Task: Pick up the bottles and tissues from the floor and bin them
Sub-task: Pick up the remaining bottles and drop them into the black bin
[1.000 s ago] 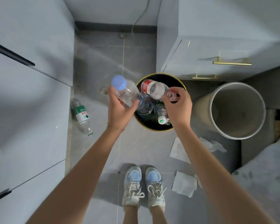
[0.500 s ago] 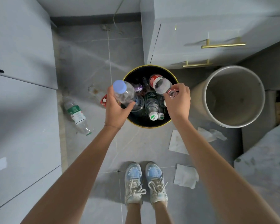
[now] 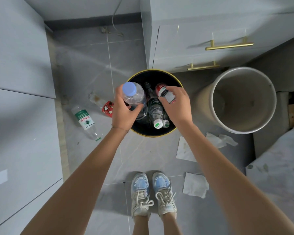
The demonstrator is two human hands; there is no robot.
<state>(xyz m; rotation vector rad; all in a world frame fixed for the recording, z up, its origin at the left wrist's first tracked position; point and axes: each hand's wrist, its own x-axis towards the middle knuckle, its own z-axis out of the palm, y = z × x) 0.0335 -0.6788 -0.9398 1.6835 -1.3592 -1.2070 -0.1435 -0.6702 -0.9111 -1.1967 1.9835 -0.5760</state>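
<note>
Clear plastic makes up the blue-capped bottle (image 3: 134, 95) that the left hand (image 3: 124, 110) grips around its body over the left rim of the black bin (image 3: 159, 76); it stands nearly upright, cap toward the camera, its lower end hidden behind the fingers. The right hand (image 3: 176, 106) curls its fingers around a red-labelled bottle (image 3: 165, 93) above the bin's right half, long axis tilted, red end toward the far rim, neck buried in the palm. Inside the bin lie more bottles, two white caps (image 3: 158, 123) showing near the near rim; their count is hard to make out. On the floor left of the bin lies a green-labelled bottle (image 3: 85, 120), neck pointing toward the near right, and beside it a red-labelled one (image 3: 107, 107) partly hidden by the left hand. Tissues (image 3: 195, 184) lie on the floor near the right shoe (image 3: 165, 192), with more (image 3: 184, 149) under the right forearm. A pale bin (image 3: 244, 100) stands to the right.
</note>
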